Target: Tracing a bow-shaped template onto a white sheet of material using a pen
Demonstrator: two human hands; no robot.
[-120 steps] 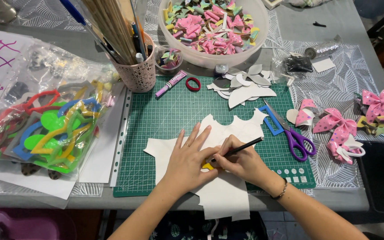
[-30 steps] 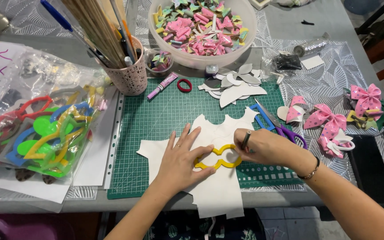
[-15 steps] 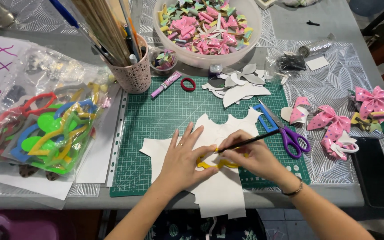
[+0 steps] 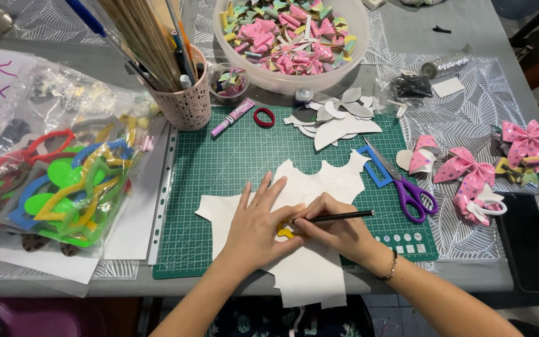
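The right hand [image 4: 338, 232] has a writing grip, fingers pinched narrow round a thin black pencil [image 4: 344, 216] that slants up to the right, tip down by a small yellow cut-out template [image 4: 286, 231]. The left hand [image 4: 258, 226] isn't gripping anything: it lies flat with fingers fanned, pressing that template onto the white foam sheet with ragged cut-away edges [image 4: 310, 274]. My read is the flat palm is there so neither the template nor the sheet slides while the pencil runs round it.

The sheet lies on the green gridded cutting mat [image 4: 219, 168], near the front edge of the grey table [image 4: 463, 278], and its lower part hangs off that edge, so there's not much room toward the person. Toward the back of the mat there's plenty of bare green.

Just right of the pencil end: purple-handled scissors [image 4: 407, 190] and a blue rectangular frame template [image 4: 374, 167], near but not touching the hand. Past the mat's right edge, pink dotted ribbon bows [image 4: 469, 171] crowd that side.

Back edge of the mat: grey and white foam petal offcuts [image 4: 335, 122], a red ring [image 4: 264, 117], a purple tube [image 4: 233, 117]. Behind those, a pink lattice cup stuffed with sticks and pens [image 4: 182, 103] and a big clear bowl of folded pink and green pieces [image 4: 263, 75]. At the left edge, a clear bag of coloured plastic outline shapes [image 4: 63, 181].
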